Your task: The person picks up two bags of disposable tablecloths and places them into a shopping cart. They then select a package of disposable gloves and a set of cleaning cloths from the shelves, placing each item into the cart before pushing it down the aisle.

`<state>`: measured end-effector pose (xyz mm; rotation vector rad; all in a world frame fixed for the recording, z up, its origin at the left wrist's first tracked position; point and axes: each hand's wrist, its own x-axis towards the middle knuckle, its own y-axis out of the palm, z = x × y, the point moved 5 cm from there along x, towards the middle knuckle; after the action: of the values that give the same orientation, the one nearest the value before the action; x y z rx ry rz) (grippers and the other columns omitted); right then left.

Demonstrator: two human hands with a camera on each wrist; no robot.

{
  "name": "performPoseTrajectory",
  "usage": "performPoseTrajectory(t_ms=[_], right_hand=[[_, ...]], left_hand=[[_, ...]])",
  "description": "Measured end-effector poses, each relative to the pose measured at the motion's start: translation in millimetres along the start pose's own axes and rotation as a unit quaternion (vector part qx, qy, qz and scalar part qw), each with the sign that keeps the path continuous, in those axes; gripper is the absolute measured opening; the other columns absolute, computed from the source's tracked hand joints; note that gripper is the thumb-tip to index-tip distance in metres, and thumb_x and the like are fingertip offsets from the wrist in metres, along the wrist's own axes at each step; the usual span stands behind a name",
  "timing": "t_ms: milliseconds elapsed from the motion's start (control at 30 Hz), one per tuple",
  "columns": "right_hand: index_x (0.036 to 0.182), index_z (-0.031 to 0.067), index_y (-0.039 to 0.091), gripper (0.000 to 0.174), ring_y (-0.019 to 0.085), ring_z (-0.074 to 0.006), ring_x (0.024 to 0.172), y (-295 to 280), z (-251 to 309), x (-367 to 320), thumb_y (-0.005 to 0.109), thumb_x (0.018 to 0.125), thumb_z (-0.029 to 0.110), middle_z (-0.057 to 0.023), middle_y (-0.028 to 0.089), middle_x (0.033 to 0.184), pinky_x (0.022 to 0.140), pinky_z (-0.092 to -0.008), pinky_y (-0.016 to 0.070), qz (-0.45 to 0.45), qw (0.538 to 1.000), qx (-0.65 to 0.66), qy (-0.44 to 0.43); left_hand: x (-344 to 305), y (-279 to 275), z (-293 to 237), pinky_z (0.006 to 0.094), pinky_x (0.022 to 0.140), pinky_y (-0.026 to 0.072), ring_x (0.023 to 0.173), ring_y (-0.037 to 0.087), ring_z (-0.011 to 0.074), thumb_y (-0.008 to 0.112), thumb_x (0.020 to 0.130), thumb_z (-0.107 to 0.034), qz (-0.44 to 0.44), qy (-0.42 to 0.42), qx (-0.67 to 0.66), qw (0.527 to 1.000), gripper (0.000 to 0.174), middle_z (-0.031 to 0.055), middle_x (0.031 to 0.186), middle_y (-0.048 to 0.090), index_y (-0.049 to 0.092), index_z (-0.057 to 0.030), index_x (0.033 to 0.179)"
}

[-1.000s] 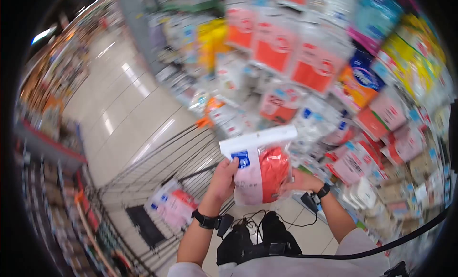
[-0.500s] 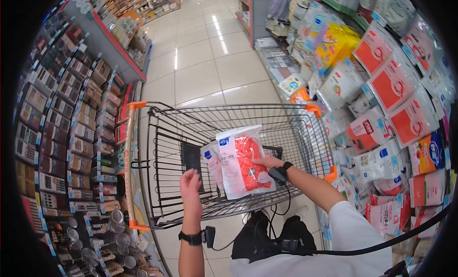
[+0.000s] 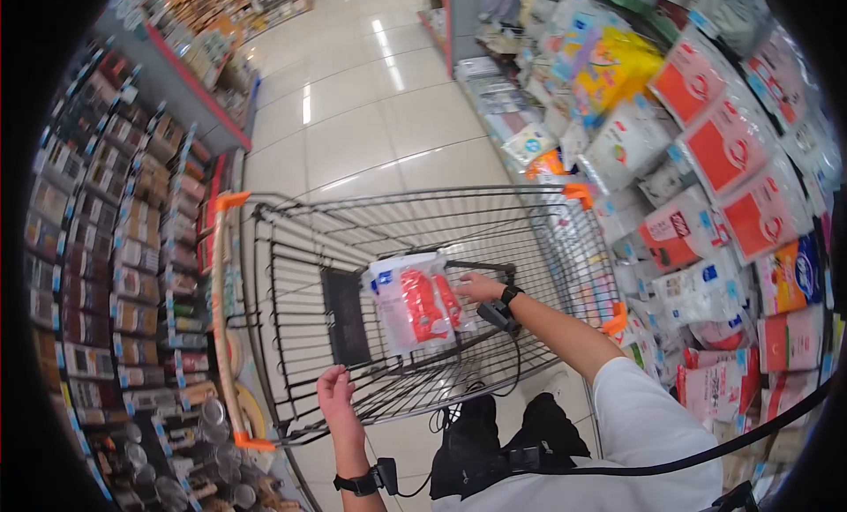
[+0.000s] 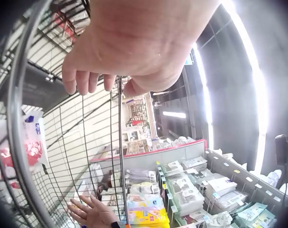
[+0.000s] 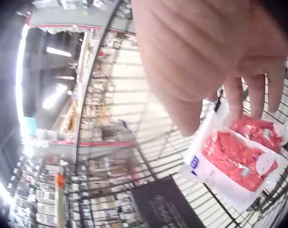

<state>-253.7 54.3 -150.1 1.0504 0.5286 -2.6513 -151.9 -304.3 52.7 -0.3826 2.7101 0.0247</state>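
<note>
Packets [image 3: 413,305], two, red-and-white, overlapping inside your cart [image 3: 342,322]: probably light, soft, slick; pinch them at a flat edge. Your right hand [image 3: 481,288]: fingers loosely extended, gripping nothing, beside them. Your left hand [image 3: 338,396]: fingers loosely bent, empty.

ceiling lights [image 4: 260,95] glare white; floor [image 3: 353,137] gleams; dark, bowed edges; right-wrist view softly blurred.

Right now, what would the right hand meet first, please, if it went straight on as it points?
The right hand would likely meet the nearer red-filled packet in the cart first, though the gap's depth is unclear.
</note>
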Motion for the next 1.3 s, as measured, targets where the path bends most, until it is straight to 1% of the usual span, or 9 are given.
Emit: performPoseTrajectory(t_ms=[67, 133, 233, 367, 733, 800, 933, 1167, 1300], right_hand=[[0.133, -0.0014, 0.034, 0.071, 0.06, -0.016, 0.086, -16, -2, -34, 0.065, 0.083, 0.038, -0.0141, 0.059, 0.107, 0.07, -0.0298, 0.0513, 0.099, 0.973, 0.202, -0.043], [0.131, 0.0018, 0.037, 0.059, 0.058, -0.0122, 0.085, -52, 6, -101, 0.062, 0.087, 0.031, -0.0103, 0.059, 0.104, 0.073, -0.0282, 0.0505, 0.016, 0.978, 0.204, -0.041], [0.131, 0.004, 0.04, 0.058, 0.058, -0.0204, 0.1, -98, -22, -184, 0.059, 0.087, 0.036, -0.01, 0.057, 0.115, 0.083, -0.0312, 0.0469, -0.04, 0.948, 0.295, -0.111], [0.131, 0.0049, 0.04, 0.056, 0.057, -0.0225, 0.105, -144, -113, -280, 0.057, 0.088, 0.036, -0.0106, 0.056, 0.118, 0.087, -0.0335, 0.0456, -0.178, 0.891, 0.395, -0.139], [0.128, 0.0082, 0.044, 0.044, 0.059, -0.0214, 0.1, -154, -410, -485, 0.057, 0.088, 0.022, -0.0099, 0.059, 0.112, 0.083, -0.0337, 0.0478, -0.506, 0.621, 0.585, -0.125], [0.13, 0.0113, 0.043, 0.046, 0.058, -0.0211, 0.103, -158, -456, -508, 0.057, 0.088, 0.021, -0.0084, 0.058, 0.116, 0.081, -0.0343, 0.0474, -0.505, 0.518, 0.658, -0.209], [0.133, 0.0136, 0.04, 0.049, 0.056, -0.0221, 0.107, -164, -515, -547, 0.056, 0.088, 0.021, -0.0075, 0.055, 0.119, 0.083, -0.0356, 0.0459, -0.559, 0.504, 0.641, -0.149], [0.132, 0.0111, 0.041, 0.05, 0.054, -0.0222, 0.109, -161, -510, -545, 0.059, 0.086, 0.023, -0.0076, 0.054, 0.12, 0.086, -0.0367, 0.0445, -0.505, 0.526, 0.673, -0.126], [0.128, 0.0099, 0.044, 0.048, 0.057, -0.0148, 0.099, -143, -437, -456, 0.062, 0.084, 0.021, -0.0044, 0.056, 0.111, 0.081, -0.0319, 0.0472, -0.346, 0.66, 0.647, -0.16]], left_hand=[[3, 25, -1, 0.0274, 0.087, 0.041, 0.103, 0.051, 0.0129, 0.055, 0.088, -0.02, 0.032, -0.005, -0.004, 0.999, 0.024, 0.0037, 0.111, 0.054, 0.052, -0.0088, 0.11], [2, 56, -7, 0.0284, 0.088, 0.0406, 0.104, 0.051, 0.0137, 0.055, 0.089, -0.02, 0.065, -0.001, -0.001, 0.998, 0.025, 0.0039, 0.113, 0.054, 0.051, -0.0092, 0.111], [-2, 107, -12, 0.0279, 0.086, 0.0398, 0.102, 0.051, 0.0138, 0.053, 0.09, -0.017, 0.121, 0.008, 0.015, 0.993, 0.02, 0.0028, 0.11, 0.054, 0.051, -0.0083, 0.108], [-12, 182, -11, 0.0298, 0.086, 0.0402, 0.103, 0.051, 0.0153, 0.053, 0.089, -0.022, 0.22, 0.027, 0.048, 0.974, 0.027, 0.0045, 0.113, 0.054, 0.049, -0.008, 0.112], [-174, 419, 20, 0.0288, 0.089, 0.0378, 0.104, 0.049, 0.0144, 0.051, 0.091, -0.019, 0.443, 0.032, 0.129, 0.887, 0.022, 0.0029, 0.113, 0.053, 0.05, -0.0085, 0.11], [-210, 448, 30, 0.0291, 0.089, 0.0382, 0.104, 0.049, 0.0142, 0.051, 0.091, -0.018, 0.486, 0.031, 0.131, 0.863, 0.022, 0.0026, 0.113, 0.053, 0.05, -0.0088, 0.111], [-249, 481, 56, 0.0289, 0.089, 0.0395, 0.103, 0.05, 0.0144, 0.05, 0.091, -0.017, 0.519, 0.033, 0.144, 0.842, 0.022, 0.003, 0.111, 0.053, 0.051, -0.0074, 0.111], [-259, 470, 59, 0.0279, 0.087, 0.0394, 0.102, 0.051, 0.0148, 0.048, 0.092, -0.017, 0.464, 0.038, 0.157, 0.871, 0.021, 0.0044, 0.113, 0.054, 0.05, -0.0065, 0.111], [-205, 420, 64, 0.0282, 0.085, 0.0401, 0.099, 0.053, 0.0144, 0.051, 0.091, -0.017, 0.397, 0.025, 0.169, 0.902, 0.022, 0.0046, 0.11, 0.055, 0.05, -0.0064, 0.11]])
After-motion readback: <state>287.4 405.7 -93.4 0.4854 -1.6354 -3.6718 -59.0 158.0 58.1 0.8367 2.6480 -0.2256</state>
